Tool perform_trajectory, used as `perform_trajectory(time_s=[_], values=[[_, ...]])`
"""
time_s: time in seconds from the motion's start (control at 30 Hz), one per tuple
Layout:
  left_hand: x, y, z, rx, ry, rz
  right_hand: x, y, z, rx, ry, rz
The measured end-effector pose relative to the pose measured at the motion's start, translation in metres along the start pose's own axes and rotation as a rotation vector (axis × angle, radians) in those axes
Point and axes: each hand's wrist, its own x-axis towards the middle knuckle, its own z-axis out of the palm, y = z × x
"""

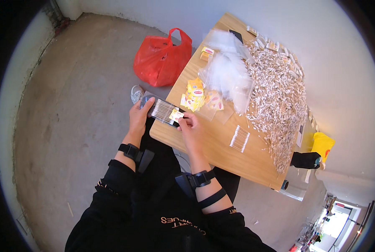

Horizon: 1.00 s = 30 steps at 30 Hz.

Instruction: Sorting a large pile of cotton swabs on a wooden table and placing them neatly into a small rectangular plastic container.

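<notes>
The black sweater (149, 214) bears pale orange lettering across its front, upside down in this view and broken by folds; more letters stand on its right cuff (233, 211), and light marks on its left cuff (106, 185). In the pile of yellow cards (193, 101) on the tabletop (214, 143), the uppermost shows a red oval label on white. A yellow stack (207, 51) farther back carries a similar red label. The card (176, 115) at the right fingers (182, 121) has print too small to read. The yellow bag (323, 143) bears a red mark.
</notes>
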Motion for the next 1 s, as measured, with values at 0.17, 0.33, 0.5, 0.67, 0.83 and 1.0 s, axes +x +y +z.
perform_trajectory(time_s=[0.17, 0.33, 0.5, 0.67, 0.83, 1.0], values=[[-0.003, 0.004, -0.001, 0.067, -0.018, 0.006, -0.003, 0.001, 0.005, 0.005, 0.096, -0.095], [-0.004, 0.006, 0.003, 0.070, -0.014, 0.014, -0.002, -0.002, 0.009, -0.175, 0.067, -0.138], [-0.003, 0.004, 0.002, 0.066, -0.032, 0.021, 0.000, 0.004, 0.006, -0.171, 0.064, -0.097], [-0.002, 0.003, 0.000, 0.060, -0.021, 0.021, 0.005, 0.005, 0.009, -0.260, 0.047, -0.115], [-0.002, 0.002, 0.000, 0.050, -0.026, 0.025, 0.013, 0.005, 0.020, -0.372, 0.046, -0.208], [-0.002, 0.002, -0.003, 0.069, -0.025, 0.022, 0.009, -0.013, 0.023, -0.458, 0.017, -0.262]])
